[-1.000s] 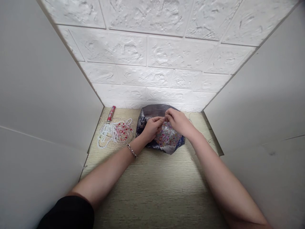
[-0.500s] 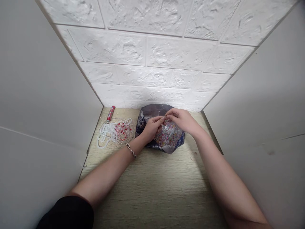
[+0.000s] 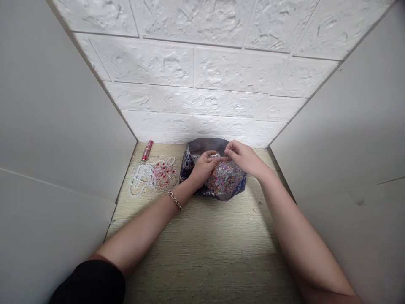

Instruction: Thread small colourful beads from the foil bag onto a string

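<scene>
Step in hand: apparently fine fingertip work, left hand (image 3: pixel 202 169) and right hand (image 3: pixel 245 158) close together above beads (image 3: pixel 225 180) in an open bag (image 3: pixel 205 145). Whether fingers are clamped on anything, cannot tell. Next move calls for steadiness, I judge. Table (image 3: pixel 202 240): pale, grained; white brick-patterned wall (image 3: pixel 202 67) behind, grey panels (image 3: pixel 57 126) flanking

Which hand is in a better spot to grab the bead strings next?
Probably the left hand: it's nearer the bead strings, which lie on its side. The right hand is farther away, towards the right of the bag.
</scene>
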Demonstrator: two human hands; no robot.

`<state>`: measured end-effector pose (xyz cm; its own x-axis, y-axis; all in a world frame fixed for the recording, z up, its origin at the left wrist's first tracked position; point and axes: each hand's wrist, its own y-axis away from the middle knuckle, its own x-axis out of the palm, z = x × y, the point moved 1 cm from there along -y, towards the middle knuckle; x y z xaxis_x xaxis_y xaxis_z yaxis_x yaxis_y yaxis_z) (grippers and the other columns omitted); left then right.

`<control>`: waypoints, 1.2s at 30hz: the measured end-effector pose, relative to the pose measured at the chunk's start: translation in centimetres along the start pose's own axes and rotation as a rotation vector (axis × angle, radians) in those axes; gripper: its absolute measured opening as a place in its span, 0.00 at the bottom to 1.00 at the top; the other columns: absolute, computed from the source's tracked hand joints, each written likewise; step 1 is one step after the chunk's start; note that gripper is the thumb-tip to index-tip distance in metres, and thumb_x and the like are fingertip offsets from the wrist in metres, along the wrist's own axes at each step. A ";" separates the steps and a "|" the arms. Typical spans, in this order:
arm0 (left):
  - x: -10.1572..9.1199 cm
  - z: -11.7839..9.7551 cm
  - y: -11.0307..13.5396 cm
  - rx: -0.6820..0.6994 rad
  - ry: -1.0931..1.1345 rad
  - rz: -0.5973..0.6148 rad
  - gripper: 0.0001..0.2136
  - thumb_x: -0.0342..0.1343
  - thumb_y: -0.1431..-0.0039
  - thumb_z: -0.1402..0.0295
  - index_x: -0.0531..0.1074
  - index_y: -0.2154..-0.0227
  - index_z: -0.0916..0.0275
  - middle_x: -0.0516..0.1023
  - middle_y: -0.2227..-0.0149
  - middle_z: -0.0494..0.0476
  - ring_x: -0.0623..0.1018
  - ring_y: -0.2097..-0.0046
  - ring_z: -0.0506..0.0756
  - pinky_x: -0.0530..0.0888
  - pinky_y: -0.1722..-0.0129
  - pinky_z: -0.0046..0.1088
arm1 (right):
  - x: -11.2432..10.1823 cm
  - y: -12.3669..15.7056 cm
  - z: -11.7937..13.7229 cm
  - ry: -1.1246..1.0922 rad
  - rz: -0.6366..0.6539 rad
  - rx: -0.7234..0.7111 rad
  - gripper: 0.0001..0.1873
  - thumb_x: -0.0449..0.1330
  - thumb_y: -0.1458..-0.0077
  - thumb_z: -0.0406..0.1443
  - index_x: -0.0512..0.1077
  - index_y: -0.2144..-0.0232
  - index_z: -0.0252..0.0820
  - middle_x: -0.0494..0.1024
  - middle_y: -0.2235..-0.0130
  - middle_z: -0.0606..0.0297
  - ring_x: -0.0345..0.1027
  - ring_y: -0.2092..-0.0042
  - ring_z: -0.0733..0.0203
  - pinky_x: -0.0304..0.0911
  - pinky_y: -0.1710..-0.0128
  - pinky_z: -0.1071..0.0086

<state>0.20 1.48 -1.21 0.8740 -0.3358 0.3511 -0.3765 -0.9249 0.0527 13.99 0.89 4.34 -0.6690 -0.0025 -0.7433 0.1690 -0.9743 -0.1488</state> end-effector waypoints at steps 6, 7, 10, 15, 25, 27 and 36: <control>-0.2 -0.1 0.1 -0.013 0.002 -0.005 0.11 0.55 0.57 0.65 0.67 0.71 0.67 0.74 0.70 0.55 0.59 0.86 0.39 0.53 0.88 0.17 | 0.0 -0.2 -0.8 -0.125 0.092 0.000 0.07 0.48 0.54 0.33 0.64 0.70 0.41 0.70 0.72 0.67 0.62 0.69 0.66 0.56 0.69 0.70; -0.2 -0.1 0.1 -0.010 -0.003 -0.017 0.11 0.55 0.57 0.64 0.67 0.71 0.67 0.74 0.71 0.54 0.59 0.86 0.39 0.52 0.88 0.17 | 0.1 -0.3 -0.9 -0.139 0.101 -0.002 0.07 0.49 0.54 0.33 0.64 0.70 0.41 0.70 0.71 0.67 0.62 0.69 0.66 0.56 0.69 0.70; -0.2 -0.1 0.1 -0.010 0.000 -0.040 0.11 0.56 0.58 0.64 0.68 0.74 0.68 0.69 0.81 0.49 0.56 0.86 0.39 0.49 0.88 0.18 | 0.2 -0.4 -1.0 -0.180 0.113 -0.010 0.08 0.49 0.55 0.33 0.65 0.70 0.41 0.70 0.71 0.67 0.63 0.69 0.66 0.57 0.68 0.70; 0.1 -0.5 0.4 -0.030 -0.012 -0.056 0.11 0.56 0.59 0.63 0.68 0.75 0.66 0.50 0.89 0.40 0.49 0.87 0.40 0.44 0.87 0.20 | 0.3 -0.5 -1.0 -0.254 0.133 0.008 0.08 0.51 0.56 0.33 0.66 0.70 0.40 0.70 0.73 0.68 0.63 0.71 0.67 0.59 0.69 0.71; 0.3 -0.7 0.7 -0.034 -0.032 -0.034 0.10 0.54 0.57 0.63 0.69 0.74 0.66 0.49 0.90 0.40 0.48 0.87 0.40 0.43 0.87 0.21 | 1.0 -0.4 -0.5 -0.589 0.143 0.105 0.08 0.54 0.57 0.33 0.68 0.70 0.40 0.72 0.72 0.66 0.66 0.68 0.67 0.62 0.63 0.67; 0.3 -0.7 0.8 -0.036 -0.012 -0.030 0.09 0.54 0.57 0.64 0.68 0.74 0.65 0.49 0.90 0.40 0.48 0.87 0.41 0.44 0.87 0.20 | 1.2 -0.4 -0.5 -0.656 0.156 0.136 0.08 0.55 0.57 0.34 0.69 0.70 0.40 0.72 0.71 0.65 0.66 0.67 0.67 0.62 0.61 0.66; 0.3 -0.7 0.7 -0.022 -0.001 -0.013 0.10 0.54 0.57 0.63 0.68 0.73 0.65 0.49 0.90 0.40 0.49 0.87 0.41 0.45 0.88 0.20 | 1.4 -0.3 -0.8 -0.863 0.172 0.198 0.09 0.59 0.61 0.34 0.68 0.71 0.39 0.71 0.73 0.67 0.66 0.69 0.69 0.62 0.59 0.67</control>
<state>-0.04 0.81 -0.42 0.8792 -0.3240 0.3493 -0.3719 -0.9250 0.0781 13.53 1.33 2.83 -0.9701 -0.2423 0.0155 0.2427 -0.9655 0.0941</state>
